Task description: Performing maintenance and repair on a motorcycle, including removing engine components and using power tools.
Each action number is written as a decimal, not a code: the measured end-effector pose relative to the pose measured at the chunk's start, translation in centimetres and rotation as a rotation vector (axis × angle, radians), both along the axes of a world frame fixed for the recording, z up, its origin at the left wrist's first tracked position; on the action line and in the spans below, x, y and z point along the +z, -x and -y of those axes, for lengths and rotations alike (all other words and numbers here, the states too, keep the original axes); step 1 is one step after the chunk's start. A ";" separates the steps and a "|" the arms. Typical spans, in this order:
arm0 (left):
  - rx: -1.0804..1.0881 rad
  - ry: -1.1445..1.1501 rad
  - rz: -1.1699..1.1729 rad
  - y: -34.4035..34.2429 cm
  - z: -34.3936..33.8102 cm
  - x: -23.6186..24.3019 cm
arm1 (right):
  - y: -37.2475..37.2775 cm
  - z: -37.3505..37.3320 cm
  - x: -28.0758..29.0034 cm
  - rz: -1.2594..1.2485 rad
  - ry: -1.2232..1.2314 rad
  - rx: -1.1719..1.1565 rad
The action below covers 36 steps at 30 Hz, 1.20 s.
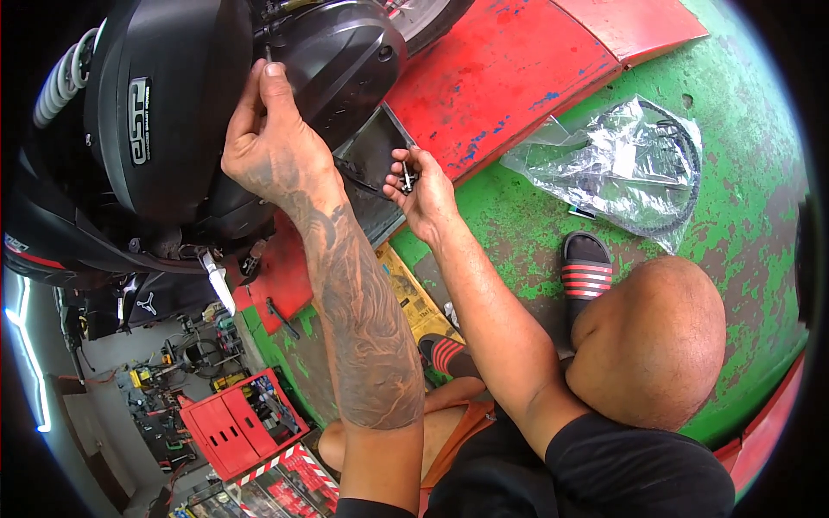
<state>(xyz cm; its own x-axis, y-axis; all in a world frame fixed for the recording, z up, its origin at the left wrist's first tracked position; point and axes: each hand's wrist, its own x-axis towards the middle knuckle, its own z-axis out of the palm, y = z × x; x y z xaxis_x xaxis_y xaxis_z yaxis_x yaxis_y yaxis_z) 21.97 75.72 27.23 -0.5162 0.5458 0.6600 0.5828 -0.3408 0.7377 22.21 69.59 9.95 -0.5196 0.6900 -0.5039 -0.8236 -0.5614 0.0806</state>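
Note:
My left hand, at the end of the tattooed forearm, reaches up to the side of a black scooter. Thumb and index finger pinch a small bolt against the upper edge of the dark engine side cover; how deep the bolt sits is hidden. Lower and to the right, my right hand is turned palm up, apart from the scooter. Its fingers curl around several small metal bolts, too small to count.
The scooter stands by a red lift platform; a grey tray lies beneath the cover. On the green floor rests a clear plastic bag with a black belt-like loop. A red tool cabinet and hanging tools are at lower left.

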 end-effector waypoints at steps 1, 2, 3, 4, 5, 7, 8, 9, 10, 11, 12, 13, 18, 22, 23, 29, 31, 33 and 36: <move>0.002 0.001 0.000 0.1 -0.1 -0.1 | 0.0 0.0 0.1 -0.008 -0.004 0.001; 0.115 0.006 -0.113 0.1 -0.2 -0.3 | 0.0 0.0 0.1 -0.008 -0.003 0.003; 0.230 0.011 -0.225 0.1 -0.3 -0.5 | -0.1 -0.1 0.2 0.005 -0.002 0.004; 0.231 0.009 -0.224 -0.3 -0.6 -0.5 | -0.2 -0.2 0.0 0.019 -0.004 0.003; 0.322 0.012 -0.195 -0.8 -1.0 -0.6 | -0.2 -0.2 -0.1 0.017 -0.015 0.007; 0.350 -0.080 -0.078 -1.9 -1.7 -1.0 | -0.4 -0.2 -0.1 -0.002 -0.073 0.020; 0.353 -0.080 -0.072 -1.9 -1.7 -1.0 | -0.6 -0.1 -0.1 -0.024 -0.127 0.032; 0.382 -0.051 -0.109 -1.8 -1.6 -0.8 | -0.7 -0.2 0.0 -0.049 -0.207 0.062; 0.412 -0.023 -0.145 -1.5 -1.4 -0.6 | -0.6 -0.2 0.2 -0.043 -0.209 0.068; 0.271 -0.041 -0.077 -0.7 -1.0 -0.1 | -0.4 -0.2 0.5 -0.118 -0.251 0.094; 0.184 -0.007 -0.062 0.2 -0.3 -0.2 | -0.6 -0.1 0.6 -0.190 -0.286 0.120; 0.139 0.031 -0.134 0.6 0.7 -0.7 | -0.8 -0.1 0.0 -0.176 -0.341 0.132; -0.089 0.465 -0.355 4.2 9.8 -3.5 | -1.0 -0.2 0.6 -0.217 -0.422 0.145; -0.154 0.821 -0.336 6.1 14.2 -7.4 | -0.9 0.8 0.9 -0.207 -0.453 0.183; -0.175 0.774 -0.391 6.4 14.6 -8.8 | -1.0 1.0 0.9 -0.205 -0.420 0.211; -0.132 0.655 -0.581 7.9 14.7 -11.8 | -0.2 1.1 -0.8 -0.068 -0.415 0.336; -0.161 0.565 -0.476 8.9 15.1 -12.5 | 0.5 1.2 -0.9 -0.027 -0.374 0.310; -0.158 0.485 -0.212 9.0 15.2 -13.5 | 0.3 1.1 -2.1 0.044 -0.353 0.244; -0.181 0.393 0.252 9.5 14.7 -14.3 | 0.4 0.7 -2.9 0.187 -0.398 0.173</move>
